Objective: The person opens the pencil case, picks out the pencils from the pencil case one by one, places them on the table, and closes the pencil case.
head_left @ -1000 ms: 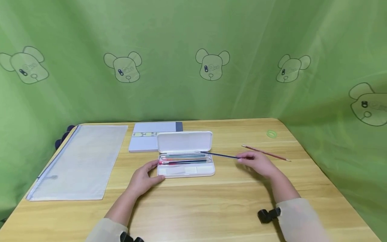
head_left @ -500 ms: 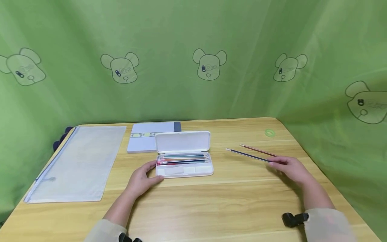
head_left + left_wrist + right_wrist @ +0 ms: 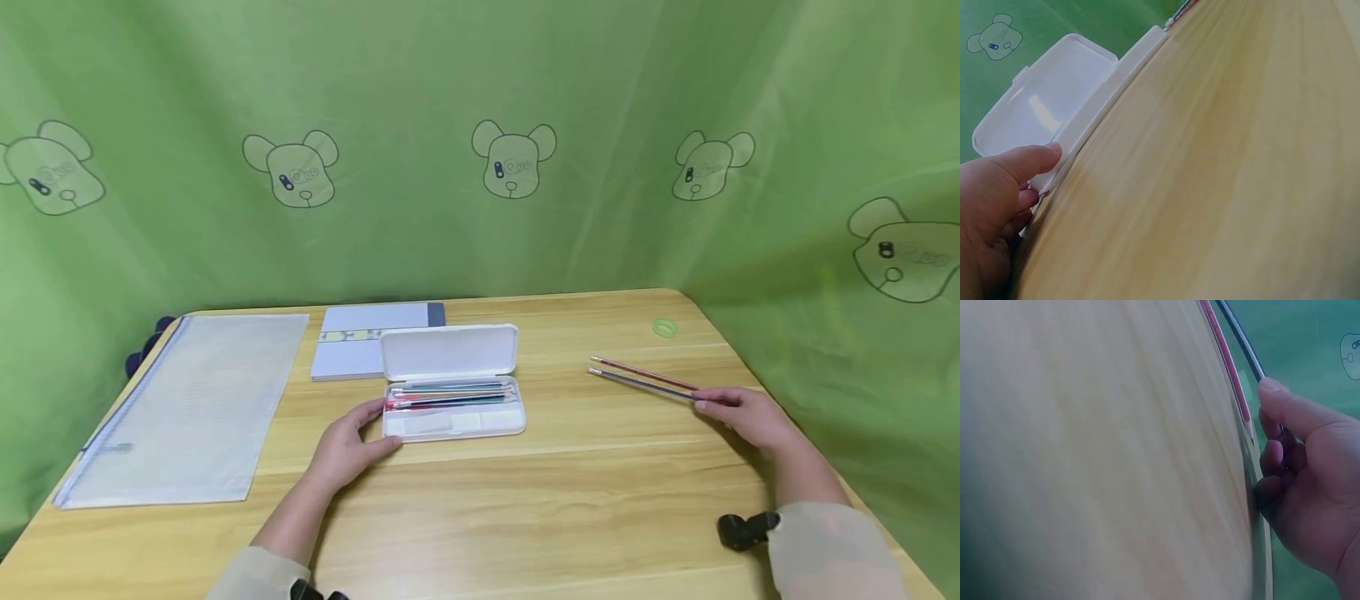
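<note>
An open white pencil case (image 3: 491,422) holds several pencils (image 3: 453,392) in a row, with its lid (image 3: 450,352) raised at the back. My left hand (image 3: 343,447) grips the case's left end; in the left wrist view the thumb (image 3: 1035,159) presses its edge. At the right, my right hand (image 3: 750,417) pinches a dark blue pencil (image 3: 637,383) near one end. A red pencil (image 3: 637,369) lies on the table just behind it, its sharpened tip visible in the right wrist view beside my fingers.
A light-coloured notebook (image 3: 348,364) lies partly behind the case. To the left is a translucent zip pouch (image 3: 187,408). A green ring (image 3: 664,327) sits at the back right of the wooden table (image 3: 525,517). Green curtains (image 3: 405,242) surround the table.
My right hand has carried the dark blue pencil from beside the case to the right, alongside the red pencil. The left hand stays on the case.
</note>
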Demonstrator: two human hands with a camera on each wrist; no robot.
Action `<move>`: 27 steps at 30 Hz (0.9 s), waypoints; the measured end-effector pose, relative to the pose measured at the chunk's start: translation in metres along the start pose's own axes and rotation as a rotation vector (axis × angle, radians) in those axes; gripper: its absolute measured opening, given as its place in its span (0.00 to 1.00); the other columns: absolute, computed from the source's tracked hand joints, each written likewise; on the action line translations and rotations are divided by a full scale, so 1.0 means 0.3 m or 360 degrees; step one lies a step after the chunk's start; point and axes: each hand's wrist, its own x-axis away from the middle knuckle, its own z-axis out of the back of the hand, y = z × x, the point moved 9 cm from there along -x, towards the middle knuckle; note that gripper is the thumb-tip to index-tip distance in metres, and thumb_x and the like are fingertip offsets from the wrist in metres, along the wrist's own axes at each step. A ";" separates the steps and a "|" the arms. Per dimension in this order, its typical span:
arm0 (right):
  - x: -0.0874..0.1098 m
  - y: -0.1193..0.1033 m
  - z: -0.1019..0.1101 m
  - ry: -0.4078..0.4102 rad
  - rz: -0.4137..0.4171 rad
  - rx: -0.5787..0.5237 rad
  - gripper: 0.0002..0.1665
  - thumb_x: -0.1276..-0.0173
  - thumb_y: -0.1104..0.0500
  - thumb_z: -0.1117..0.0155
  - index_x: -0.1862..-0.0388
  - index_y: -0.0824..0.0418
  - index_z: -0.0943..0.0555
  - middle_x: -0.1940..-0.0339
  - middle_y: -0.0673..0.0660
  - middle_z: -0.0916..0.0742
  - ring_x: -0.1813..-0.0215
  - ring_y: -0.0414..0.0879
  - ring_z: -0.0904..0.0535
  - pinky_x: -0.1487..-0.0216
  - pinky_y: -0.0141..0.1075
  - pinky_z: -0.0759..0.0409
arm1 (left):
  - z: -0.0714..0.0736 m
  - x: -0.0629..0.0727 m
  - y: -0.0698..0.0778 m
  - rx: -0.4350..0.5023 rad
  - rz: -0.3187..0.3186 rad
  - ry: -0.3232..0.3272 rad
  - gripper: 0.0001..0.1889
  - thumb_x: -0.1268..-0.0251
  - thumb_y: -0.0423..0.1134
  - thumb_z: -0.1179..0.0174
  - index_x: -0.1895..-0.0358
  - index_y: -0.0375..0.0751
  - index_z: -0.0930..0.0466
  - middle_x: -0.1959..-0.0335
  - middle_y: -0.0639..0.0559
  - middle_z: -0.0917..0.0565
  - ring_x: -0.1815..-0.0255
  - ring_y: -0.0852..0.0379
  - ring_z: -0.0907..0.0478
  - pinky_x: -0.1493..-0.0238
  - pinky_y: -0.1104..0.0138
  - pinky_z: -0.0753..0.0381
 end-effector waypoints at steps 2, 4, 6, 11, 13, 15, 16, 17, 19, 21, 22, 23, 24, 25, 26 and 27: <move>-0.002 0.002 0.003 -0.0013 0.0001 -0.0001 0.36 0.29 0.41 0.41 0.38 0.71 0.24 0.35 0.78 0.27 0.36 0.71 0.32 0.41 0.55 0.29 | 0.001 0.001 0.002 0.0002 -0.0002 -0.0002 0.37 0.43 0.48 0.30 0.30 0.40 0.32 0.31 0.43 0.26 0.25 0.41 0.37 0.24 0.47 0.40; -0.005 0.004 0.007 -0.0011 0.0003 -0.0003 0.36 0.29 0.42 0.40 0.38 0.71 0.25 0.35 0.78 0.27 0.35 0.73 0.33 0.39 0.61 0.32 | 0.001 0.001 0.002 0.0011 -0.0001 -0.0003 0.37 0.43 0.48 0.30 0.30 0.40 0.32 0.31 0.43 0.26 0.25 0.41 0.37 0.23 0.48 0.41; -0.010 0.006 0.008 -0.0006 0.0006 0.0010 0.36 0.30 0.42 0.40 0.39 0.72 0.24 0.36 0.78 0.26 0.35 0.73 0.33 0.39 0.62 0.33 | 0.001 0.002 0.003 0.0013 0.0000 -0.0005 0.37 0.43 0.48 0.30 0.30 0.39 0.32 0.31 0.43 0.26 0.25 0.41 0.37 0.23 0.48 0.41; -0.024 0.015 0.008 -0.0001 0.0029 0.0137 0.34 0.30 0.42 0.40 0.41 0.70 0.22 0.39 0.77 0.23 0.37 0.74 0.31 0.40 0.62 0.31 | 0.000 0.003 0.001 0.0012 0.0010 -0.0009 0.38 0.43 0.48 0.30 0.30 0.40 0.32 0.31 0.44 0.26 0.25 0.42 0.38 0.23 0.48 0.41; -0.028 0.017 0.008 0.0003 0.0047 0.0194 0.32 0.30 0.43 0.39 0.43 0.70 0.21 0.41 0.77 0.22 0.38 0.74 0.30 0.41 0.62 0.30 | 0.000 0.004 0.001 0.0013 0.0013 -0.0009 0.38 0.42 0.48 0.30 0.30 0.40 0.32 0.31 0.44 0.26 0.25 0.42 0.38 0.23 0.48 0.41; -0.030 0.019 0.008 0.0008 0.0059 0.0224 0.31 0.30 0.44 0.39 0.43 0.69 0.20 0.42 0.77 0.21 0.38 0.75 0.30 0.42 0.63 0.30 | 0.001 0.004 0.002 0.0010 0.0010 -0.0008 0.37 0.42 0.48 0.30 0.30 0.40 0.32 0.31 0.44 0.26 0.25 0.41 0.38 0.23 0.48 0.41; -0.031 0.019 0.007 0.0005 0.0062 0.0231 0.30 0.29 0.45 0.39 0.43 0.70 0.20 0.42 0.77 0.21 0.38 0.75 0.30 0.42 0.63 0.30 | 0.001 0.005 0.003 0.0007 0.0008 -0.0007 0.37 0.42 0.48 0.30 0.30 0.40 0.32 0.31 0.43 0.26 0.25 0.41 0.38 0.23 0.48 0.41; -0.031 0.020 0.007 0.0006 0.0061 0.0233 0.30 0.29 0.45 0.39 0.43 0.70 0.20 0.42 0.77 0.21 0.38 0.75 0.30 0.42 0.63 0.30 | 0.001 0.005 0.003 0.0005 0.0007 -0.0007 0.37 0.42 0.48 0.30 0.30 0.40 0.32 0.31 0.43 0.26 0.25 0.41 0.38 0.23 0.48 0.41; -0.032 0.022 0.007 0.0009 0.0059 0.0233 0.30 0.29 0.45 0.39 0.43 0.70 0.21 0.42 0.77 0.21 0.38 0.75 0.30 0.42 0.63 0.30 | 0.001 0.005 0.003 0.0002 0.0005 -0.0006 0.37 0.42 0.48 0.30 0.30 0.39 0.32 0.31 0.43 0.26 0.25 0.41 0.38 0.23 0.48 0.41; -0.032 0.026 0.006 0.0007 0.0052 0.0228 0.30 0.29 0.45 0.39 0.43 0.70 0.21 0.41 0.78 0.22 0.38 0.75 0.30 0.42 0.63 0.30 | 0.000 0.004 0.003 0.0002 0.0003 -0.0005 0.37 0.42 0.48 0.30 0.30 0.39 0.32 0.31 0.43 0.26 0.25 0.41 0.38 0.23 0.48 0.41; -0.033 0.027 0.005 0.0006 0.0047 0.0224 0.31 0.29 0.45 0.39 0.42 0.70 0.21 0.41 0.78 0.22 0.38 0.76 0.31 0.41 0.63 0.30 | 0.000 0.004 0.003 0.0002 0.0001 -0.0004 0.37 0.42 0.48 0.30 0.30 0.39 0.32 0.31 0.43 0.26 0.25 0.41 0.38 0.23 0.48 0.41; -0.034 0.029 0.005 0.0005 0.0042 0.0221 0.31 0.29 0.45 0.39 0.42 0.70 0.21 0.41 0.78 0.22 0.38 0.76 0.31 0.41 0.63 0.30 | -0.001 0.003 0.002 0.0005 0.0003 -0.0003 0.37 0.43 0.48 0.30 0.30 0.39 0.32 0.31 0.43 0.26 0.25 0.41 0.38 0.23 0.48 0.41; -0.034 0.031 0.005 0.0004 0.0038 0.0219 0.31 0.29 0.45 0.39 0.42 0.70 0.21 0.40 0.78 0.23 0.38 0.76 0.31 0.41 0.63 0.30 | -0.001 0.003 0.002 0.0007 0.0001 -0.0002 0.37 0.43 0.48 0.30 0.30 0.39 0.32 0.31 0.43 0.26 0.25 0.41 0.38 0.23 0.48 0.41; -0.035 0.032 0.004 0.0000 0.0033 0.0213 0.31 0.29 0.45 0.39 0.42 0.70 0.21 0.40 0.78 0.23 0.38 0.76 0.31 0.41 0.63 0.31 | -0.001 0.002 0.000 0.0010 0.0005 -0.0002 0.37 0.43 0.47 0.30 0.30 0.40 0.32 0.31 0.44 0.26 0.25 0.42 0.38 0.23 0.48 0.41; -0.035 0.033 0.003 -0.0003 0.0029 0.0207 0.31 0.29 0.45 0.39 0.42 0.70 0.21 0.40 0.78 0.23 0.38 0.76 0.31 0.41 0.63 0.31 | -0.002 0.003 -0.001 0.0009 0.0003 -0.0001 0.37 0.43 0.47 0.30 0.30 0.39 0.32 0.31 0.43 0.26 0.25 0.41 0.38 0.23 0.48 0.41; -0.034 0.034 0.002 -0.0006 0.0025 0.0206 0.31 0.29 0.44 0.39 0.42 0.69 0.21 0.40 0.78 0.23 0.37 0.76 0.32 0.40 0.63 0.31 | -0.003 0.003 -0.002 0.0013 0.0007 -0.0002 0.37 0.43 0.47 0.30 0.30 0.40 0.32 0.31 0.44 0.26 0.25 0.42 0.38 0.23 0.48 0.41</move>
